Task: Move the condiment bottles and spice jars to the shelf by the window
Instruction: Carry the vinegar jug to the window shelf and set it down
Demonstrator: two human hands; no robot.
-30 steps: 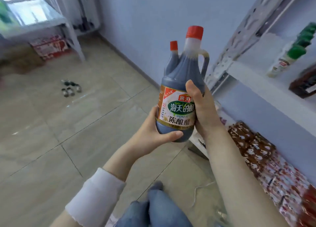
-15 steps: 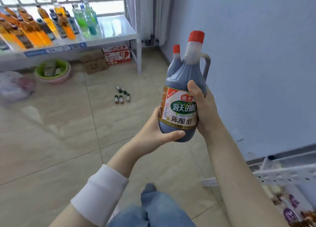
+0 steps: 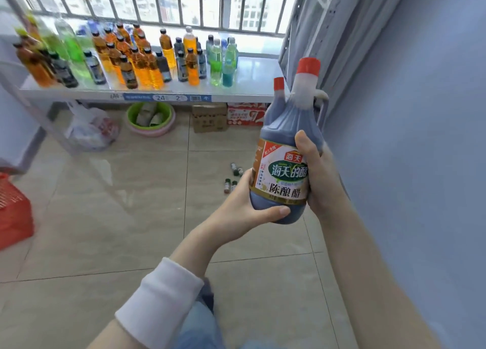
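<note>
My left thumb (image 3: 276,212) curls under the bottom of the big dark plastic vinegar bottle with a red cap (image 3: 285,176). The other fingers of my left hand (image 3: 244,206) wrap round its far side, so that hand is clamped on it. My right thumb (image 3: 302,146) lies flat on the front, above the label. My right hand (image 3: 322,178) hugs the bottle from the other side, so it is clamped on too.

A second dark bottle with a smaller red cap (image 3: 275,112) stands right behind the first one. I cannot tell which fingers hold it.

Both bottles are up in the air, upright, in front of the right end of the grey metal shelf by the window (image 3: 259,68). They do not touch the shelf yet. The left and middle of the shelf are full of bright drink bottles (image 3: 147,59). Its right end looks bare.

Some tiny glass jars with dark lids (image 3: 232,176) lie on the floor in front of the shelf.

I think I am in the carrying step. Next I should walk up to the shelf and set both bottles down on the bare right end, gently, so they do not tip. The tiny jars look left for later.
</note>
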